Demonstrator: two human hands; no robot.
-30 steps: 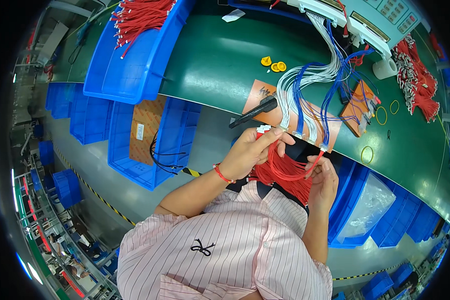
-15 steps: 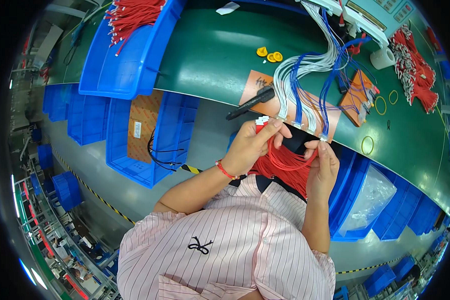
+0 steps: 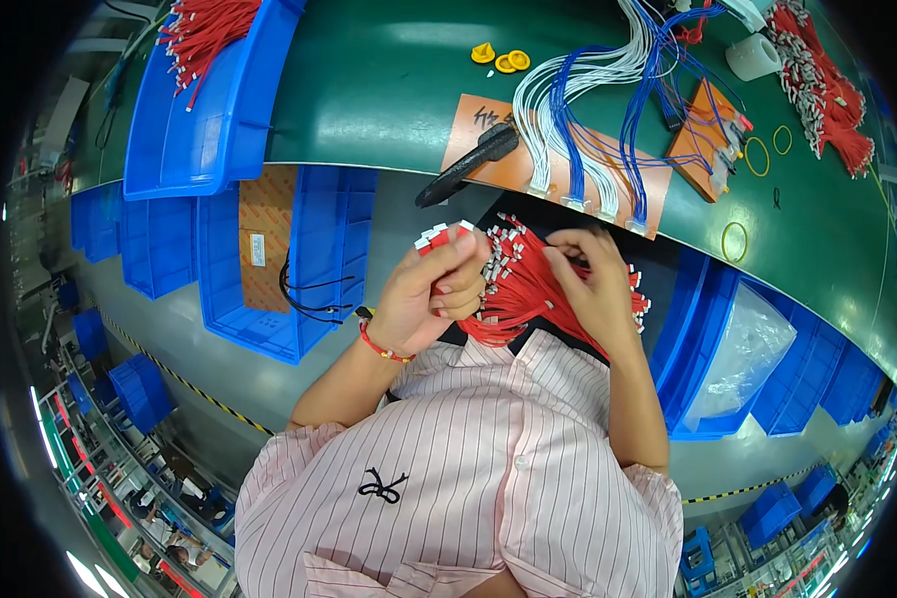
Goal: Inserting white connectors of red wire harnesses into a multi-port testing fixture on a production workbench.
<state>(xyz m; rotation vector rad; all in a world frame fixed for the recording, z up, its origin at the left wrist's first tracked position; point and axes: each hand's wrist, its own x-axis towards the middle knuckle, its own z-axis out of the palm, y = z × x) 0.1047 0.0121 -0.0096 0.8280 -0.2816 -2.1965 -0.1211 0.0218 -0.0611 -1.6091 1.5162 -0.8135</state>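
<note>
My left hand (image 3: 434, 284) is closed around several red wires with white connectors (image 3: 439, 235), whose ends stick out above the fist. On my lap, under the table's edge, rests a large bundle of red wires (image 3: 523, 294) with white connectors at its ends. Over that bundle is my right hand (image 3: 600, 284), its thumb and fingers curved but apart, with nothing visible between them. Beyond both hands, white and blue wires (image 3: 543, 130) end in white connectors along the edge of an orange board (image 3: 468, 120). A black-handled tool (image 3: 473, 164) lies across the board's left side.
The green table (image 3: 369, 100) holds a blue bin (image 3: 194, 130) of red wires, yellow caps (image 3: 508, 62), an orange block (image 3: 703, 149), a white roll (image 3: 752, 58), yellow rings (image 3: 735, 242) and more red wires (image 3: 817, 90). Blue bins (image 3: 354, 249) stand below the table's edge.
Both hands have moved away from the connectors at the board's edge and back toward my lap. The right hand has let go of the connector there; the left keeps its red wires.
</note>
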